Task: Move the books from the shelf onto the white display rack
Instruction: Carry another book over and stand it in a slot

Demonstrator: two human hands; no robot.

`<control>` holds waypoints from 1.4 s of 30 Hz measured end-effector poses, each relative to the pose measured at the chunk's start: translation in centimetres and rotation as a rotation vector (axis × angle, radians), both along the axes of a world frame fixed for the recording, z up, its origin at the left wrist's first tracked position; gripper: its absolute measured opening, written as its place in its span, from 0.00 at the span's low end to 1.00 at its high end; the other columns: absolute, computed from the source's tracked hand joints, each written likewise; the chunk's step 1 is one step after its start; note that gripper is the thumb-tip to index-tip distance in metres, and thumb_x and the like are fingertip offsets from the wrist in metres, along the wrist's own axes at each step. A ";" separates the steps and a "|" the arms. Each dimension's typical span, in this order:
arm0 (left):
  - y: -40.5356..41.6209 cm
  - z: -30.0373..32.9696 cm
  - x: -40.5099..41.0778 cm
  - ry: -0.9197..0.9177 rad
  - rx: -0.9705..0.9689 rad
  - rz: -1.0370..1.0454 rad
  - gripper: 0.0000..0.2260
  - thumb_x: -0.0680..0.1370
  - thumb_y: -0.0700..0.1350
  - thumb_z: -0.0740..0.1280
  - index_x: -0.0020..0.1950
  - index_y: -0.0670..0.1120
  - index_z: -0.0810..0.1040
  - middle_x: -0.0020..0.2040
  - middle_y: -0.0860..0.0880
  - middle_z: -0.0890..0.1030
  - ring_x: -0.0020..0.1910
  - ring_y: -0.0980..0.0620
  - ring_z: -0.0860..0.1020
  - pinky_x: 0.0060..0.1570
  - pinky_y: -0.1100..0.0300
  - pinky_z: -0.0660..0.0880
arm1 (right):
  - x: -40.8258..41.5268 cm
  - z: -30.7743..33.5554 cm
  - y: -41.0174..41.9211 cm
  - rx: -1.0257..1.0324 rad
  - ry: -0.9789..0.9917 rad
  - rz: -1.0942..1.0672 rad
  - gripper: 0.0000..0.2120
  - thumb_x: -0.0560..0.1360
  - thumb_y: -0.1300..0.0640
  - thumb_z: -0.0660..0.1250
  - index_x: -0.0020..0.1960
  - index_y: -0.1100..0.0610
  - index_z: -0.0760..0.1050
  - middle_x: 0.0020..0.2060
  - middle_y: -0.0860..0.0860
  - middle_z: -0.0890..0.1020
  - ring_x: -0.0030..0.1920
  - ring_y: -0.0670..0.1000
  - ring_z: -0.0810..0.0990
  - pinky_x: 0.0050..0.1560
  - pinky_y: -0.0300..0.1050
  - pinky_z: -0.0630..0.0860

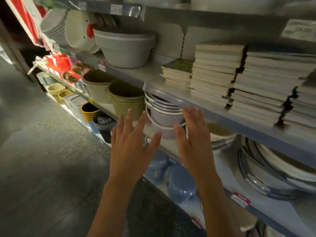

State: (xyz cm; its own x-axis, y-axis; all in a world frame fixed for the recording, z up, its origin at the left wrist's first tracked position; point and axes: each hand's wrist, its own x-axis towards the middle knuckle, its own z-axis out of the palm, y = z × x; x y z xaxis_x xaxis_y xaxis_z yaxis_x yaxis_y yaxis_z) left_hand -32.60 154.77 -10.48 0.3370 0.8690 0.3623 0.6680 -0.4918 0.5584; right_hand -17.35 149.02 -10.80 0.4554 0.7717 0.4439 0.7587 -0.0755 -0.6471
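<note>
Stacks of books lie flat on a grey store shelf [153,77]. A short stack with a green cover [177,72] is leftmost, a taller stack [215,71] stands beside it, and more stacks [270,86] run off to the right. My left hand [131,142] and my right hand [193,139] are raised side by side below and in front of the shelf edge. Both have straight, spread fingers and hold nothing. Neither touches a book. The white display rack is not in view.
A grey tub [124,48] and white bowls [80,29] share the book shelf on the left. Beige buckets [126,98], stacked bowls [164,112] and plates [273,166] fill the shelf below. The dark speckled floor [42,151] lies to the left.
</note>
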 end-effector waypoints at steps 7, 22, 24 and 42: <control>10.0 -0.1 0.7 -0.014 -0.011 -0.029 0.38 0.74 0.72 0.46 0.80 0.56 0.58 0.82 0.49 0.53 0.81 0.48 0.46 0.76 0.43 0.48 | 1.4 -0.4 10.0 0.043 -0.011 -0.028 0.36 0.77 0.33 0.48 0.78 0.51 0.62 0.79 0.48 0.59 0.78 0.42 0.46 0.78 0.53 0.52; 32.7 -0.5 2.6 -0.075 -0.146 -0.521 0.38 0.75 0.75 0.44 0.76 0.55 0.65 0.74 0.51 0.69 0.73 0.49 0.68 0.69 0.45 0.70 | -0.6 0.7 25.6 0.064 0.021 -0.454 0.36 0.74 0.33 0.57 0.76 0.52 0.65 0.76 0.51 0.65 0.77 0.53 0.60 0.75 0.58 0.61; 33.5 -0.1 3.4 -0.099 -0.163 -0.574 0.36 0.76 0.73 0.46 0.76 0.53 0.66 0.74 0.50 0.70 0.72 0.48 0.69 0.68 0.46 0.70 | -0.4 0.5 26.0 0.068 0.030 -0.495 0.36 0.74 0.33 0.57 0.75 0.52 0.66 0.76 0.52 0.66 0.76 0.54 0.61 0.74 0.60 0.63; 43.1 -1.0 20.0 -0.221 -0.190 -0.705 0.23 0.82 0.57 0.58 0.75 0.49 0.69 0.68 0.47 0.75 0.65 0.49 0.73 0.57 0.63 0.64 | 12.7 -2.2 34.3 0.104 -0.131 -0.616 0.35 0.75 0.38 0.57 0.73 0.60 0.69 0.73 0.59 0.70 0.75 0.62 0.62 0.72 0.60 0.61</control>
State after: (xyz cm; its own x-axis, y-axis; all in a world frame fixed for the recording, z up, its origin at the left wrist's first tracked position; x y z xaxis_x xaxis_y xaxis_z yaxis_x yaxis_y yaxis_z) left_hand -12.64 197.88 -11.49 0.7721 0.5295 0.3513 0.0944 -0.6422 0.7607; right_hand -4.61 183.31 -12.99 0.7385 0.3357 0.5848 0.6699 -0.4644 -0.5793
